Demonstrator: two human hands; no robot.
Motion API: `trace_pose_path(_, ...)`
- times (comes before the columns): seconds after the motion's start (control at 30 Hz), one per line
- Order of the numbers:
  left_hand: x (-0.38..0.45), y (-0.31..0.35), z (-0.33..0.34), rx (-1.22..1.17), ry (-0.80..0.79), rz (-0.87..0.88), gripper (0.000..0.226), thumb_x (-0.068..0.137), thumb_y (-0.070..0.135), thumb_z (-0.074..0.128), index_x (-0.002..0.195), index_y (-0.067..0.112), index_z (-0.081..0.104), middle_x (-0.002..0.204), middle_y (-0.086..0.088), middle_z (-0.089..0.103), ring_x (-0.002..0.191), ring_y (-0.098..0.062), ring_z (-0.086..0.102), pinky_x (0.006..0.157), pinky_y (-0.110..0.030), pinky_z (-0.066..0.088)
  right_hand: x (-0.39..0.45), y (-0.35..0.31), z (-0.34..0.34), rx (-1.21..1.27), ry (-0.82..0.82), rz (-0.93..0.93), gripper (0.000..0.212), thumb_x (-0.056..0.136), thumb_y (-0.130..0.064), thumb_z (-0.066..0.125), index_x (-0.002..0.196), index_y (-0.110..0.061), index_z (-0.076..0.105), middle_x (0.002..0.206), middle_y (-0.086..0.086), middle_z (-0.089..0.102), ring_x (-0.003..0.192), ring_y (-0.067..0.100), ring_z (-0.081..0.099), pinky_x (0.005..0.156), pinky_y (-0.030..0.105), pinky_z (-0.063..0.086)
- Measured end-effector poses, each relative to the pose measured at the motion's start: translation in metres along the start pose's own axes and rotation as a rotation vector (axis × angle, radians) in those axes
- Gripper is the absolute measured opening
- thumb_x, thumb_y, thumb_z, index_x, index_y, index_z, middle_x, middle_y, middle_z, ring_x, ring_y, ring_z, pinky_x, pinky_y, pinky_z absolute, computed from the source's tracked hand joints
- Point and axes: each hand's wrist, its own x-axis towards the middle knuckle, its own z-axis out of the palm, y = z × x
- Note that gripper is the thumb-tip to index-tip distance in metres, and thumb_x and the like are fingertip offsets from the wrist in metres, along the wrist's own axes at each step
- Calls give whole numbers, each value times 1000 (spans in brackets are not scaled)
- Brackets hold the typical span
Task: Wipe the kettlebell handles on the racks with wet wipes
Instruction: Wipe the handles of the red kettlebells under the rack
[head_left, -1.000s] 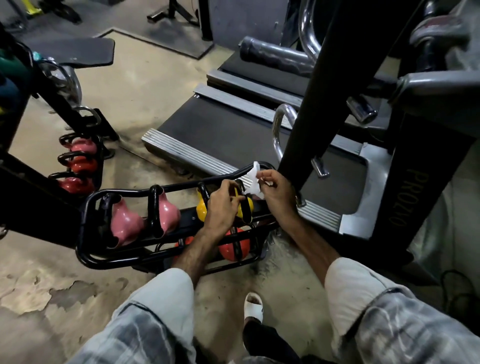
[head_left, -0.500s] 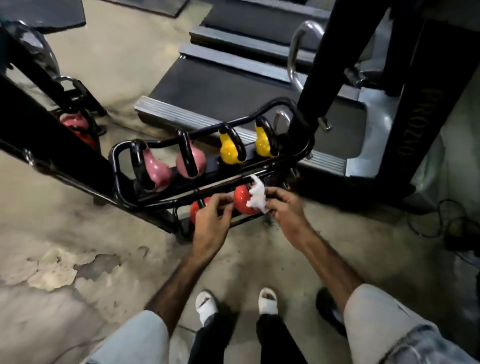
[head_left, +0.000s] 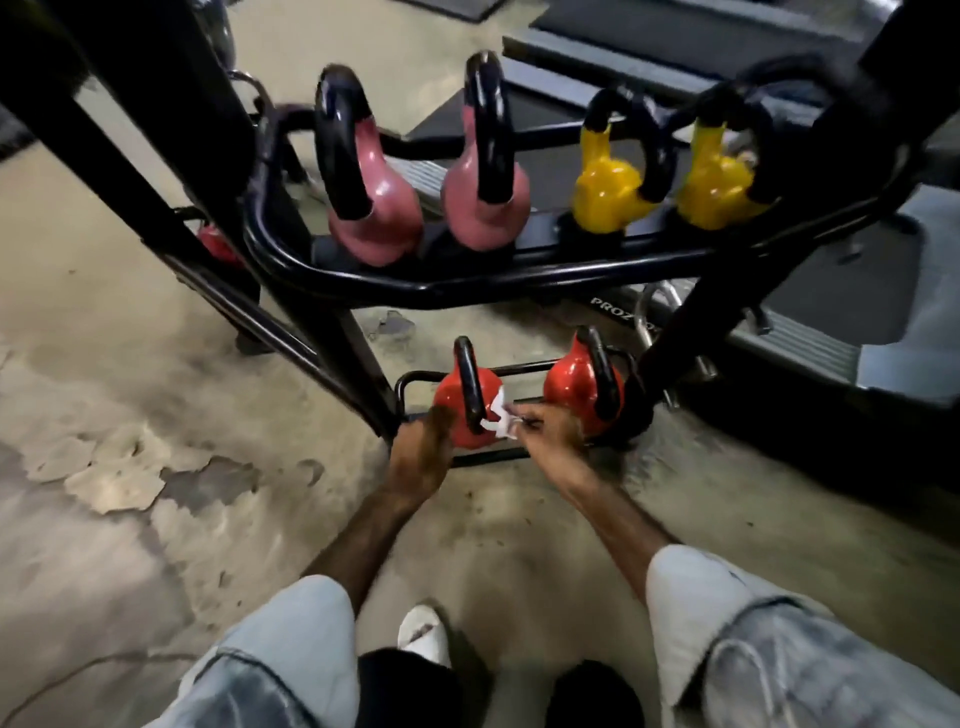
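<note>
1. White letters reading "PROZ", cut off by a post, show on the dark treadmill frame at centre right.
2. The right hand, at lower centre, pinches a crumpled white wet wipe between thumb and fingertips, against the black handle of the left red kettlebell on the black tubular rack's bottom tier.
3. The left hand rests against that kettlebell's left side; blur hides how far its fingers curl.
4. A second red kettlebell sits just right; two pink kettlebells and two yellow kettlebells stand on the upper tier.
5. Half a second ago the camera was higher and both hands sat between the red kettlebells; now the view is closer and the wipe meets the left handle.
</note>
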Motion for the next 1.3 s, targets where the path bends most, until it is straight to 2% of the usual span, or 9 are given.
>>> trace_pose_path(0.13, 66, -46, 50, -101, 33, 41, 30, 93, 6, 47, 117, -2, 62, 108, -11, 65, 97, -19, 60, 62, -2, 42, 66, 78, 49, 10, 72, -127, 32, 87, 1, 61, 111, -16, 74, 106, 1, 74, 92, 9, 68, 78, 11, 52)
trace_pose_path(0.23, 106, -73, 75, -124, 106, 218, 33, 81, 8, 49, 107, 13, 69, 103, -3, 72, 94, -18, 68, 80, -19, 49, 102, 111, 73, 28, 135, -219, 32, 84, -16, 64, 98, -43, 72, 95, -12, 74, 85, 11, 72, 79, 41, 60)
trace_pose_path(0.5, 169, -118, 131, -105, 131, 376, 44, 84, -9, 53, 124, 8, 65, 144, -8, 49, 134, -18, 45, 113, -32, 36, 143, 166, 113, -115, 335, -619, 36, 80, 7, 59, 105, -13, 76, 106, 2, 73, 98, 6, 63, 88, 4, 42)
trace_pose_path(0.63, 162, -113, 132, -70, 92, 315, 46, 87, -12, 51, 130, 4, 58, 149, -6, 42, 134, -20, 45, 111, -32, 39, 117, 187, 111, -112, 292, -717, 22, 85, -6, 68, 105, -11, 76, 107, 2, 75, 97, 1, 66, 83, 16, 50)
trace_pose_path(0.73, 157, -107, 133, -107, 29, 251, 47, 90, -14, 47, 133, 5, 55, 153, -4, 35, 131, -22, 48, 105, -42, 46, 103, 204, 110, -21, 219, -674, 14, 90, -10, 68, 100, -15, 77, 102, -9, 74, 91, -14, 62, 75, 9, 46)
trace_pose_path(0.9, 157, -102, 138, -146, 84, 178, 37, 93, 4, 57, 131, 4, 57, 147, -8, 43, 134, -19, 45, 108, -26, 39, 139, 180, 116, 140, 329, -463, 17, 88, -14, 69, 102, -16, 77, 94, 1, 77, 84, 4, 66, 71, 11, 43)
trace_pose_path(1.07, 160, -118, 142, -321, 64, 180, 38, 93, 0, 57, 130, 4, 57, 150, -5, 40, 130, -21, 49, 103, -45, 48, 149, 183, 122, 164, 329, -293, 17, 88, -14, 68, 102, -15, 78, 96, -2, 76, 85, 4, 66, 71, 10, 44)
trace_pose_path(1.17, 165, -130, 146, -375, 89, 228, 38, 90, 9, 63, 125, 23, 62, 147, 1, 45, 132, -14, 48, 108, -46, 43, 121, 209, 131, 235, 342, -264, 13, 87, -9, 70, 97, -8, 77, 82, -2, 73, 70, -4, 59, 63, 7, 40)
trace_pose_path(1.3, 171, -141, 145, -435, 88, 213, 36, 82, 24, 70, 115, 40, 66, 139, 9, 54, 125, -10, 55, 108, -47, 42, 156, 180, 132, 315, 372, -262, 18, 87, -10, 68, 102, -13, 78, 97, -7, 75, 85, -3, 64, 79, 11, 48)
